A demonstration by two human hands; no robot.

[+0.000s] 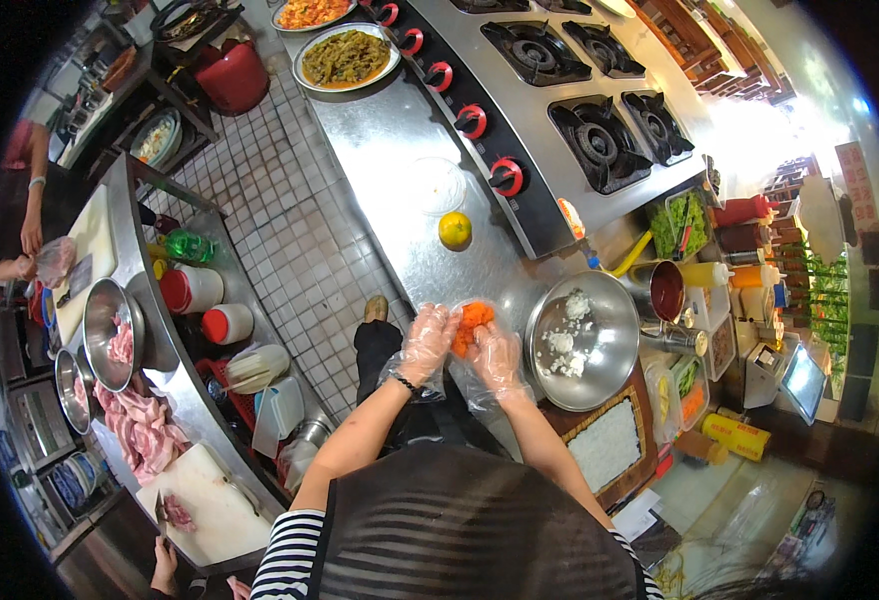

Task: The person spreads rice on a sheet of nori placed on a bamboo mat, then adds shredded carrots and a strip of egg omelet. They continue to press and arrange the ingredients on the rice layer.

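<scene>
My left hand (pixel 426 343), in a clear plastic glove, holds the side of a small clear container (pixel 457 306) of orange food (pixel 475 315), perhaps shredded carrot. The gloved fingers of my right hand (pixel 498 361) are curled into that food from the other side. Just right of my hands stands a large steel bowl (pixel 606 367) with clumps of white rice (pixel 562 343) in it. Beyond the container, a yellow-green citrus fruit (pixel 455 230) and a clear round lid (pixel 438 186) lie on the steel counter (pixel 368 142).
A gas stove (pixel 529 112) borders the counter. Flattened rice (pixel 606 441) covers a bamboo mat at right, near a red-sauce pot (pixel 667 291). Left, raw meat (pixel 136 424) lies on another table; one person's hand (pixel 163 566) holds a knife, another person handles a plastic bag (pixel 55 262).
</scene>
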